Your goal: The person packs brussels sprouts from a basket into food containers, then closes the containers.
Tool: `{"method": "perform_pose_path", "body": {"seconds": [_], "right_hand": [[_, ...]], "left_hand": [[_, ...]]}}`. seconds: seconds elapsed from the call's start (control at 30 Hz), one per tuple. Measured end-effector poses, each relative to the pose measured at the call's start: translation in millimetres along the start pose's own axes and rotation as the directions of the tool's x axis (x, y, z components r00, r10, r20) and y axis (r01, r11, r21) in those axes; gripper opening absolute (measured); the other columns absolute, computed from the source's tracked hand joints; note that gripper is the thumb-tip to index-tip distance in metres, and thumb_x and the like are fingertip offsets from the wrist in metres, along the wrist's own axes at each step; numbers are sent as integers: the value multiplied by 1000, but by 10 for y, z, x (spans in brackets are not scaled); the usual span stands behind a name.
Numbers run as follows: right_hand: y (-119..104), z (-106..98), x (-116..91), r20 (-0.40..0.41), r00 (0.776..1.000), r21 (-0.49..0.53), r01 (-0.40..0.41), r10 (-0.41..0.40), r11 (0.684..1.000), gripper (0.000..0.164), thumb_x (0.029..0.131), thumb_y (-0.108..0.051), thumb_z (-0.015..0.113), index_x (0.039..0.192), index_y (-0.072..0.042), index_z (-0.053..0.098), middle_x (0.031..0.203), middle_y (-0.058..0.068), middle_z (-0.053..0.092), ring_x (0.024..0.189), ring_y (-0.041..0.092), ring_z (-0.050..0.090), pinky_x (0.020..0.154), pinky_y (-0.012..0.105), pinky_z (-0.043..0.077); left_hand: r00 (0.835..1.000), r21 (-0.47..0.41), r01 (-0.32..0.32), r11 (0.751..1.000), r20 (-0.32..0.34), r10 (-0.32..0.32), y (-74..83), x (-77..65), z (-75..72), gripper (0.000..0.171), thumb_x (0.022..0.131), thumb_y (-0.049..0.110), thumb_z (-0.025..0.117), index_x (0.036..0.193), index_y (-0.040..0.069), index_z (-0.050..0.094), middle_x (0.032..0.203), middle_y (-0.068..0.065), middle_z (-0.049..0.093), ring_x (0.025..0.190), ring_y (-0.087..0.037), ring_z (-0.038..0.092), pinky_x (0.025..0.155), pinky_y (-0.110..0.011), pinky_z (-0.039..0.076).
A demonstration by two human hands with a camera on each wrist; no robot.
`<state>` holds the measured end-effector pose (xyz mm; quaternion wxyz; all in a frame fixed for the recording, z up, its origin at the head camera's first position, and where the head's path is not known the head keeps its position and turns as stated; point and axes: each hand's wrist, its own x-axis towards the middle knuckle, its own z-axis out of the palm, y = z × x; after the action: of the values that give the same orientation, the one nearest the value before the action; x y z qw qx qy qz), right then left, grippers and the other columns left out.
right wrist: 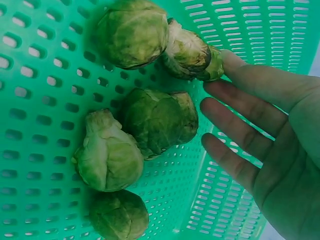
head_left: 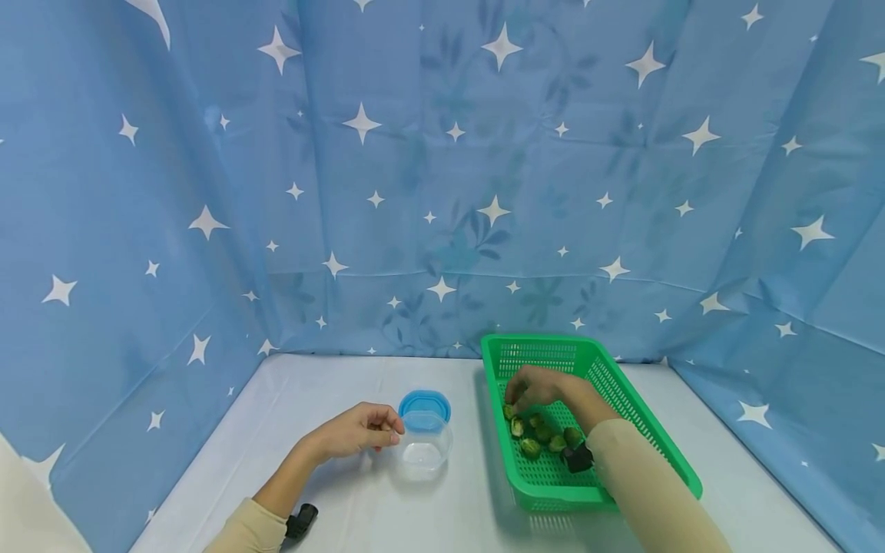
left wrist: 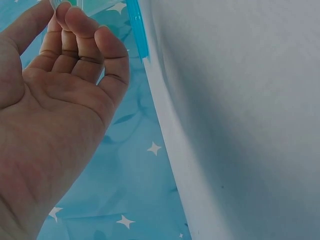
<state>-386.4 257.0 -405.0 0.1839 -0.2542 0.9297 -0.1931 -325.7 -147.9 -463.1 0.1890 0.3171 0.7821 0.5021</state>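
My left hand (head_left: 354, 430) pinches the rim of a clear plastic tub (head_left: 423, 449) between thumb and fingertips. In the left wrist view only a sliver of that tub shows, at the top. My right hand (head_left: 535, 385) reaches down into a green basket (head_left: 553, 495) near its left wall. Its thumb and index finger pinch a Brussels sprout (right wrist: 215, 65), mostly hidden behind another sprout (right wrist: 186, 52). Several more Brussels sprouts, among them a pale one (right wrist: 109, 157) and a dark green one (right wrist: 155, 120), lie on the basket's slotted floor.
A blue lid (head_left: 424, 399) lies on the white table (head_left: 373, 511) just behind the clear tub. A blue star-patterned curtain (head_left: 442, 192) encloses the table at the back and sides. The basket's raised walls surround the right hand.
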Motion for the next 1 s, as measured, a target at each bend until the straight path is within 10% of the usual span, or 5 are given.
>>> {"method": "perform_pose_path", "body": {"seconds": [0.33, 1.0], "right_hand": [[-27, 21, 26, -18, 1000, -18, 17, -17, 1000, 6, 93, -10, 78, 98, -9, 74, 96, 1, 73, 87, 13, 67, 76, 35, 57], [-117, 50, 88, -9, 999, -92, -31, 31, 995, 13, 92, -5, 78, 103, -10, 75, 102, 1, 73, 95, 20, 68, 81, 41, 59]], "left_hand": [[1000, -5, -1, 1000, 10, 1, -10, 6, -5, 29, 104, 18, 65, 120, -6, 65, 100, -20, 67, 80, -14, 56, 74, -33, 53], [1000, 0, 10, 1000, 10, -10, 5, 4, -23, 29, 104, 18, 66, 120, -6, 65, 96, -3, 66, 78, -14, 55, 73, -32, 52]]}}
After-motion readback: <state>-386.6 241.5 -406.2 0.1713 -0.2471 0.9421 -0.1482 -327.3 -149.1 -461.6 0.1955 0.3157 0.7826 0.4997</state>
